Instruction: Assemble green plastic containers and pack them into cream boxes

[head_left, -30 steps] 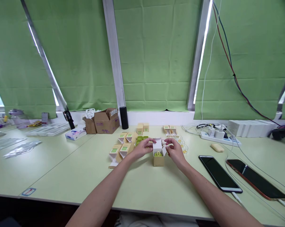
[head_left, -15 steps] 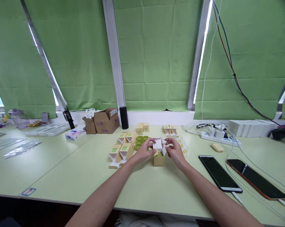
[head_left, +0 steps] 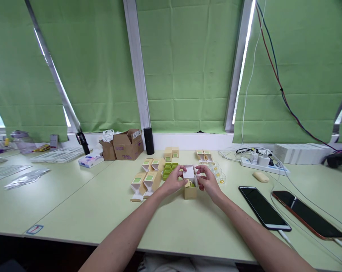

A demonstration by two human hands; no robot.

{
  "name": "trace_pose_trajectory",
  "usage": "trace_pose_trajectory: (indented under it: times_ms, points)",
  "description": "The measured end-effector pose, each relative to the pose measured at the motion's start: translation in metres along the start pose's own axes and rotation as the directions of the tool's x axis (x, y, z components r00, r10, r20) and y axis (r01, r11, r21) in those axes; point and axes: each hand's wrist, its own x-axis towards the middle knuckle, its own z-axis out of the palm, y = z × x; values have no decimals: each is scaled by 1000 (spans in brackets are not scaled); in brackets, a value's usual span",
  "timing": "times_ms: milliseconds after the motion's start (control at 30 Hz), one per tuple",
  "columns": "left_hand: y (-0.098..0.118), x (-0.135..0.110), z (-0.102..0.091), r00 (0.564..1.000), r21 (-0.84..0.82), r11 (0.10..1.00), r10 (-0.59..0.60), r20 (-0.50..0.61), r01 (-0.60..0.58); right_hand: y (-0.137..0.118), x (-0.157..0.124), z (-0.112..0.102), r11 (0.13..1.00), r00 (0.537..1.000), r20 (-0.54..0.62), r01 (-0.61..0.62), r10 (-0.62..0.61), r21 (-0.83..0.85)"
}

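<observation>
A small kraft cardboard box (head_left: 190, 193) stands on the table in front of me, its white-lined lid raised and something green inside. My left hand (head_left: 174, 180) is closed at the box's left side, thumb and fingers pinching a flap and the lid's edge. Against the right flap, my right hand (head_left: 207, 180) has its fingers bent, thumb and fingertips at the flap's edge. Behind my left hand lie several green square containers (head_left: 167, 170). To the left are several similar boxes (head_left: 152, 180) with green labels and flaps open.
Clear plastic cups (head_left: 218, 173) with yellow contents sit right of the hands. More boxes (head_left: 171, 153) stand behind. Two phones (head_left: 264, 207) with charging cables, a power strip (head_left: 264, 166) and a pale case (head_left: 260, 176) are at right. A carton (head_left: 128, 145) and black cylinder (head_left: 148, 141) stand back left.
My right hand has moved slightly left toward the box, and the right flap now stands more upright. My left hand and the box have stayed in place.
</observation>
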Motion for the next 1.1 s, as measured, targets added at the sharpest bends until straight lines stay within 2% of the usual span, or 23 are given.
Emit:
trace_pose_trajectory:
  times_ms: [267,500,700,867,1100]
  points:
    - [3,-1,1,1000,30,1000,6,6,-6,7,-1,2,1000,998,68,6,-5,-20]
    - [0,-1,0,1000,32,999,18,-1,-18,14,1,3,998,997,82,-10,15,-58]
    - [10,-5,3,1000,87,996,16,-19,-14,18,2,3,996,996,90,-17,24,-82]
    - [14,-7,7,995,164,985,68,-70,-56,18,3,3,995,994,105,-29,39,-90]
    - [9,-8,8,989,131,991,52,-139,-34,22,5,2,997,994,103,-36,43,-70]
